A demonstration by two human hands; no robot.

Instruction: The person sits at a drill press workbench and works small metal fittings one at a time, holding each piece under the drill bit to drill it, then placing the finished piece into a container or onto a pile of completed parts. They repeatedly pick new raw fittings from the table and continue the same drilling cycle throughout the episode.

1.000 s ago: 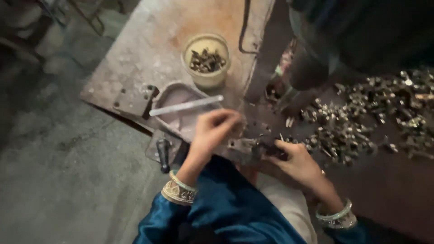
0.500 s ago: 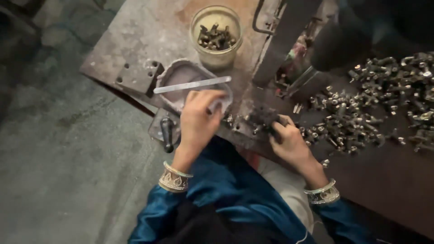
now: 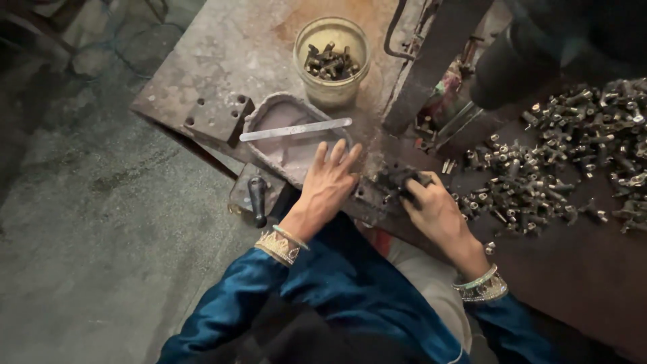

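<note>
The floor (image 3: 87, 222) is grey concrete, rough and stained, with darker patches on the left side. A heavy metal worktop (image 3: 222, 61) stands on it; its surface is worn, scratched and rusty near the top edge. On the right the worktop is much darker. The light is dim and falls mostly on the left part; the corners are in shadow.

The left hand (image 3: 328, 185) rests spread on a shallow tray (image 3: 269, 111); the right hand (image 3: 431, 209) grips a dark part (image 3: 404, 180) near the table's (image 3: 222, 61) edge.
</note>
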